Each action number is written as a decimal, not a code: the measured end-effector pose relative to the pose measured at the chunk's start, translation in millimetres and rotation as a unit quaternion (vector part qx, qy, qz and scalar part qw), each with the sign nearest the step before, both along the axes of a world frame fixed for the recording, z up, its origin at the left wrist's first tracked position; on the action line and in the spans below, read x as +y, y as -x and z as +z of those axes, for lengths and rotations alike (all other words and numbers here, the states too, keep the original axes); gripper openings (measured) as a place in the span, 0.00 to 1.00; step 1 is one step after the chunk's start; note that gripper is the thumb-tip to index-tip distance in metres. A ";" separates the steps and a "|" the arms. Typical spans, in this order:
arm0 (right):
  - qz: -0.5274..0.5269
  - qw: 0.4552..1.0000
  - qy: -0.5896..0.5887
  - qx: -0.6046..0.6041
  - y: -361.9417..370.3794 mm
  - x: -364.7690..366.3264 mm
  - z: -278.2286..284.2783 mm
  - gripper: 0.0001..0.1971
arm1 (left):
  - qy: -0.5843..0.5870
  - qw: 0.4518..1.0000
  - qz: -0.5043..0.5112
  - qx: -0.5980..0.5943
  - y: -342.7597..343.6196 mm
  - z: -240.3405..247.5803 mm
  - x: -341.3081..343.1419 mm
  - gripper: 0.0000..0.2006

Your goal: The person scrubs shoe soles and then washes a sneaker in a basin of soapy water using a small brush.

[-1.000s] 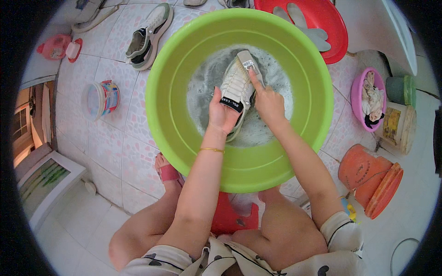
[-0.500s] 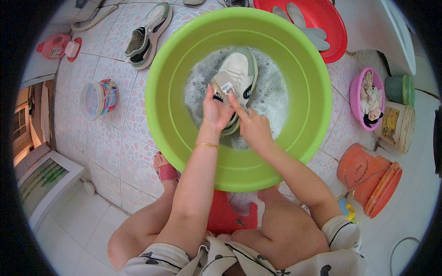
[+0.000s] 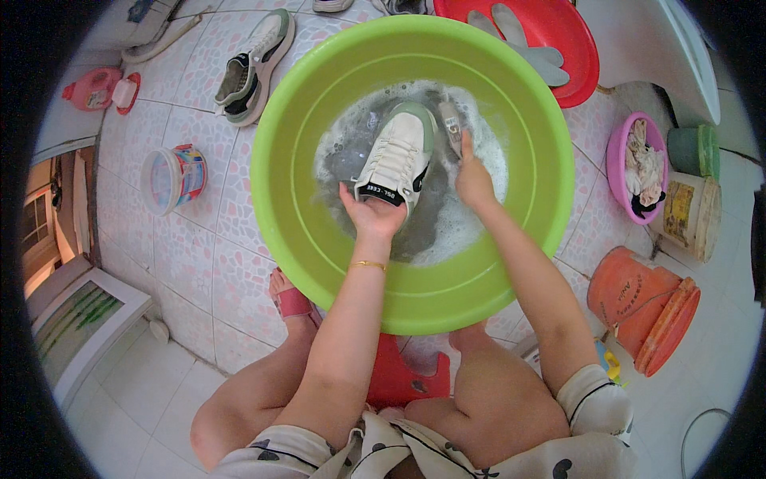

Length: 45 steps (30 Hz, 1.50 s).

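Observation:
A white sneaker (image 3: 395, 148) with a green toe and a black tongue tab lies, toe pointing away, in the soapy water (image 3: 339, 152) of a large green basin (image 3: 550, 176). My left hand (image 3: 375, 217) is closed on its ankle end, thumb beside the tongue; the other fingers are mostly hidden beneath the shoe. Right of the sneaker, my right hand (image 3: 476, 182) grips the handle of a grey-beige scrubbing brush (image 3: 452, 128) with a label on its back. The brush is apart from the shoe, and its bristles are hidden.
Another matching sneaker (image 3: 254, 68) lies on the tiles beyond the basin's left side. A small tub (image 3: 174, 179) stands at left. Insoles (image 3: 538, 60) lie in a red basin (image 3: 576, 48) at far right. A pink basin of cloths (image 3: 614, 168) and an orange bucket (image 3: 630, 299) are at right.
My right hand has moved right, taking the brush off the sneaker's ankle area and over the foam beside it. The sneaker has shifted slightly left and nearer, its tongue tab now uncovered.

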State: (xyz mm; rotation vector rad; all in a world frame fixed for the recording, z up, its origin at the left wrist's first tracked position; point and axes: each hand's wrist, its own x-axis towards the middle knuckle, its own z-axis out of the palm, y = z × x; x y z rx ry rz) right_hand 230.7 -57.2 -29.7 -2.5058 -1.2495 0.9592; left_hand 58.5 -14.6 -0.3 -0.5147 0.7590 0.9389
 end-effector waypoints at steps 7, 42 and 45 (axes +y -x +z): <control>0.054 0.990 0.090 -0.089 6.6 -1.4 -10.2 0.35 | -0.029 0.998 -0.044 0.036 -1.0 -23.3 14.5 0.22; 0.035 0.967 -0.231 0.098 89.5 -16.1 69.5 0.26 | -0.290 0.898 -0.195 0.269 -5.5 -0.6 12.1 0.29; 0.019 0.985 -0.159 0.072 65.9 12.5 57.1 0.24 | -0.329 0.853 -0.282 0.290 -11.7 10.3 7.0 0.30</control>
